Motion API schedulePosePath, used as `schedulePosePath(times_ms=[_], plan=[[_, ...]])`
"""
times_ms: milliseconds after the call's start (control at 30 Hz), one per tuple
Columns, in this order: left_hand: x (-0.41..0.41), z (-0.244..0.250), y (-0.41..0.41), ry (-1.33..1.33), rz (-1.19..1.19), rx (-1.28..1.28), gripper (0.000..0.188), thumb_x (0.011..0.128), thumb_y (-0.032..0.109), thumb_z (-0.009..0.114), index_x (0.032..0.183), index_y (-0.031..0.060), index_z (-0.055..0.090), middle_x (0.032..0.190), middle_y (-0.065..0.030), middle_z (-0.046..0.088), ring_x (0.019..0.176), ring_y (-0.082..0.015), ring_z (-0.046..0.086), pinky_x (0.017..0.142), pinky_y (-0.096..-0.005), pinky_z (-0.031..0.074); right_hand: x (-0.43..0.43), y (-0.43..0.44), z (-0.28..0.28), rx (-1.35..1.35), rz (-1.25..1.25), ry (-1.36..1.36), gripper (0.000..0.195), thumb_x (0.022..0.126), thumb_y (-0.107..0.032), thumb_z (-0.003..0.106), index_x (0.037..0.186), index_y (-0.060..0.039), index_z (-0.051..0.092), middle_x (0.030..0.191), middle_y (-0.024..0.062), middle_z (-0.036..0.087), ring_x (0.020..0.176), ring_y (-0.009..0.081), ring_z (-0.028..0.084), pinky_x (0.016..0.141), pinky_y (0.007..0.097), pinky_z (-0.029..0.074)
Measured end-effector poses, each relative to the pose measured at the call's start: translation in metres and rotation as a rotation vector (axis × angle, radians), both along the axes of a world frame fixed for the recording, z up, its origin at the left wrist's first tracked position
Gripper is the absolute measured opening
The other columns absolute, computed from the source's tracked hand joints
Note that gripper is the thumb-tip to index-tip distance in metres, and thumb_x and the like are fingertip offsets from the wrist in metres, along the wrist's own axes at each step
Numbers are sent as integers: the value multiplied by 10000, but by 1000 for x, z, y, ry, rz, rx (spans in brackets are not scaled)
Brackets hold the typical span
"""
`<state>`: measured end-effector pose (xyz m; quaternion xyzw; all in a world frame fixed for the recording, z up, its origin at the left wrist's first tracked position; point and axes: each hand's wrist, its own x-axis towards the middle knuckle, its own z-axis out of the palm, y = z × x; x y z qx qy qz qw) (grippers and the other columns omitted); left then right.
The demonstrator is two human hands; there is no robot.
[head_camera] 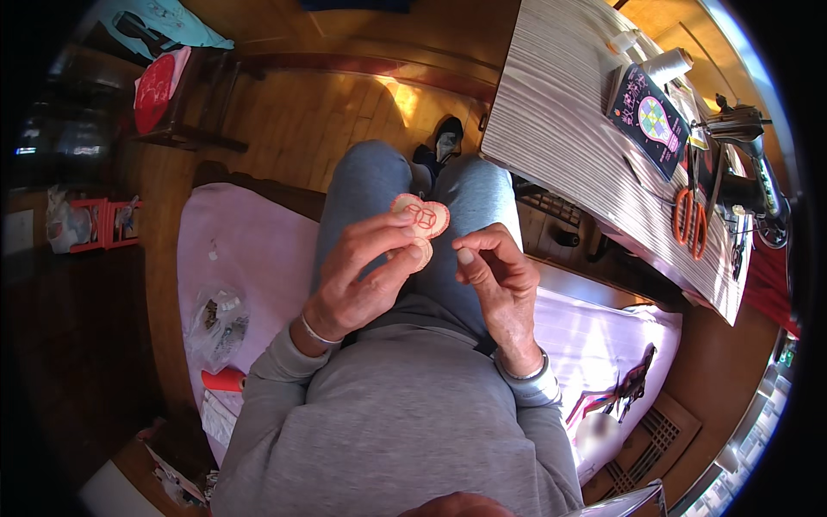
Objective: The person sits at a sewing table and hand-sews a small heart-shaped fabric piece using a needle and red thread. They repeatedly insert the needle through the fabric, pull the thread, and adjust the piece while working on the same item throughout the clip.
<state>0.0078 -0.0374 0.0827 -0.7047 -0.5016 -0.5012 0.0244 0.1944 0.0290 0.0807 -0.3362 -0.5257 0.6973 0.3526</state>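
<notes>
My left hand point(365, 268) holds a small cream fabric piece point(423, 218) between thumb and fingertips, above my lap. The piece has rounded lobes, red stitching around its edge and a red pattern of overlapping curves on its face. A lower rounded part shows beneath the thumb. To the right, apart from the piece, my right hand point(494, 271) has its thumb and index finger brought together and the other fingers curled. Whether a needle or thread is between those fingertips is too small to tell.
On the wooden table point(549, 97) at right are a book point(649, 119), a white thread cone point(669, 66), orange-handled scissors point(690, 223) and a sewing machine point(765, 174). A plastic bag point(219, 323) and red spool point(223, 380) lie on the pink-covered seat point(258, 226).
</notes>
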Motion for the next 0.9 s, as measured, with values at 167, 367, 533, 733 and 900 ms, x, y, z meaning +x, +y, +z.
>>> schedulePosePath(times_ms=[167, 367, 533, 733, 900], plan=[[2, -2, -1, -15, -13, -9, 326, 763, -52, 798, 1064, 13, 691, 1112, -119, 632, 1061, -300, 653, 847, -356, 587, 0, -2, -3, 9, 12, -14, 98, 956, -7, 647, 1040, -34, 688, 947, -3, 518, 763, 55, 547, 673, 194, 459], [2, -4, 0, -3, -5, 9, 332, 762, -45, 801, 1071, 13, 694, 1108, -121, 632, 1057, -303, 655, 843, -357, 585, -1, -3, -4, 13, 25, -3, 109, 951, 3, 649, 1045, -35, 691, 944, -4, 507, 770, 54, 542, 674, 196, 451], [3, -4, -1, -7, -10, 2, 335, 762, -41, 803, 1075, 8, 692, 1106, -120, 632, 1052, -306, 657, 841, -357, 585, -2, -3, -3, -1, 25, -5, 100, 946, -1, 658, 1035, -35, 691, 927, -7, 490, 772, 55, 544, 674, 200, 460], [6, -2, 4, -1, 36, -3, 286, 797, -70, 772, 1053, 11, 675, 1097, -128, 632, 1037, -253, 660, 835, -324, 581, 0, 1, -6, 2, 9, 116, 103, 1015, -87, 575, 1101, -34, 594, 1038, 85, 641, 728, 111, 642, 629, 210, 488], [6, -1, -6, -867, -83, -456, 163, 900, -48, 688, 1046, -41, 616, 1003, -118, 635, 835, -147, 643, 690, -263, 553, 11, 4, -8, -208, 15, 156, 148, 1083, -193, 441, 1145, -62, 474, 764, 95, 663, 571, 149, 633, 534, 228, 482]])
